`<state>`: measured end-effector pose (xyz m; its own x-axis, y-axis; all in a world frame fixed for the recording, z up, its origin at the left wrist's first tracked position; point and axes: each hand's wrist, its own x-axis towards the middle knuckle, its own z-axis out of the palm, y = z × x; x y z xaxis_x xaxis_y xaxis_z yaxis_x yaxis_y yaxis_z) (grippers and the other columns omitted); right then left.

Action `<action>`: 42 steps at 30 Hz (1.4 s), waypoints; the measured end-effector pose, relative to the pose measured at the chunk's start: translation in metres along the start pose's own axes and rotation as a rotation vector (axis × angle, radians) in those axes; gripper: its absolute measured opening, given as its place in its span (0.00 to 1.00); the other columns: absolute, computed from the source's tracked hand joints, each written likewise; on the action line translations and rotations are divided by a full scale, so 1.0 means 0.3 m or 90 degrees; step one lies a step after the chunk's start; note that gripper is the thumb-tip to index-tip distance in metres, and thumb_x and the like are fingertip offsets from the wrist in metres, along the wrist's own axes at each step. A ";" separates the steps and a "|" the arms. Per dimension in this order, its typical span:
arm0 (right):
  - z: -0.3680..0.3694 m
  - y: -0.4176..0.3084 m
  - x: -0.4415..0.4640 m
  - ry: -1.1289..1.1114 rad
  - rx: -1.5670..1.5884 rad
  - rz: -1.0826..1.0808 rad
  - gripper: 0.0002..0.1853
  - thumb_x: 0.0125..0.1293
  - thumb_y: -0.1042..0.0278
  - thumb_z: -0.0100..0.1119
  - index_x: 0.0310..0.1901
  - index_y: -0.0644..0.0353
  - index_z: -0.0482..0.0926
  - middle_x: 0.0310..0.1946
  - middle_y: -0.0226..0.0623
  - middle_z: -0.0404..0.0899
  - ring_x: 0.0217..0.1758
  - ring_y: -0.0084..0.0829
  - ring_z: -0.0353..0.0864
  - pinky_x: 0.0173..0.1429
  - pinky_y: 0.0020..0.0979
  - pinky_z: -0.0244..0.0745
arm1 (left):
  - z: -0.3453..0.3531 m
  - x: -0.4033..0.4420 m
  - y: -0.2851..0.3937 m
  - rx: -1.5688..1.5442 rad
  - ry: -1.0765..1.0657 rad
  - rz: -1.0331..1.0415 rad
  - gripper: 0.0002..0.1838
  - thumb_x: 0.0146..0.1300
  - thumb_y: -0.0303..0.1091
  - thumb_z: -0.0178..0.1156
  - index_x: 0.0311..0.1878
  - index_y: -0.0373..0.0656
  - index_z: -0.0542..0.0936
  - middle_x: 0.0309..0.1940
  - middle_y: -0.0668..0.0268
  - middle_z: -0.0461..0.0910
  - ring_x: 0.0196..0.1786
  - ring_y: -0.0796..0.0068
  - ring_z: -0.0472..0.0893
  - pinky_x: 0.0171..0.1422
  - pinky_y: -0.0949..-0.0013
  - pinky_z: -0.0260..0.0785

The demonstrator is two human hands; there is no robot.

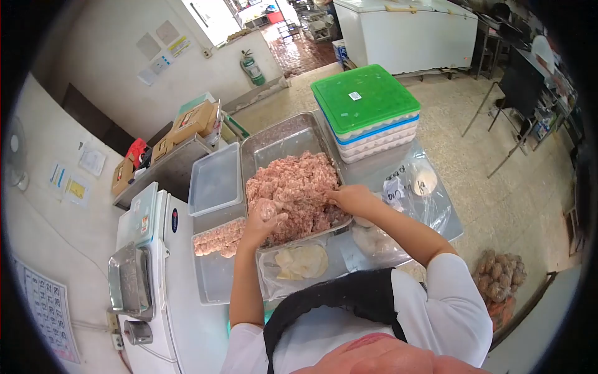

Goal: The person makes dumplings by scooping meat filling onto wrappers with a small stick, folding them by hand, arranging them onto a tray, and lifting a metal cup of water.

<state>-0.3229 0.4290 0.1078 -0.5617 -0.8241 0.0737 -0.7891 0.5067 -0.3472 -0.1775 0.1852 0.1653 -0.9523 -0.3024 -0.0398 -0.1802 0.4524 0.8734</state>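
A deep metal tray (261,140) holds a large heap of pink minced meat (296,177). My left hand (263,225) is at the tray's near left corner, its fingers curled around a small lump of minced meat (266,209). At the right side of the heap, my right hand (350,199) has bent fingertips pressed into the meat. Rows of shaped meat portions (219,238) fill the far part of a shallow translucent container (215,277) beside my left forearm. Pale flat rounds (302,260) lie in clear plastic just in front of me.
An empty translucent box (215,177) stands left of the tray. Stacked containers with a green lid (364,96) rise behind my right hand. A marked plastic bag (398,193) lies at the right. A white freezer (408,37) is beyond; a sack of round items (498,274) sits on the floor.
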 end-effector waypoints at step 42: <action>0.000 -0.338 -0.204 0.113 0.501 0.102 0.18 0.69 0.64 0.56 0.56 0.66 0.76 0.44 0.38 0.82 0.45 0.29 0.80 0.49 0.29 0.73 | -0.544 -0.490 -0.481 0.133 0.258 -0.065 0.24 0.45 0.38 0.75 0.43 0.39 0.78 0.30 0.64 0.77 0.31 0.75 0.77 0.36 0.72 0.70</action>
<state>-0.2085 0.4280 0.1383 -0.7355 -0.6714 0.0910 -0.3273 0.2344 -0.9154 0.0287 0.0274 0.1244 -0.7618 -0.6388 0.1078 -0.3536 0.5493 0.7571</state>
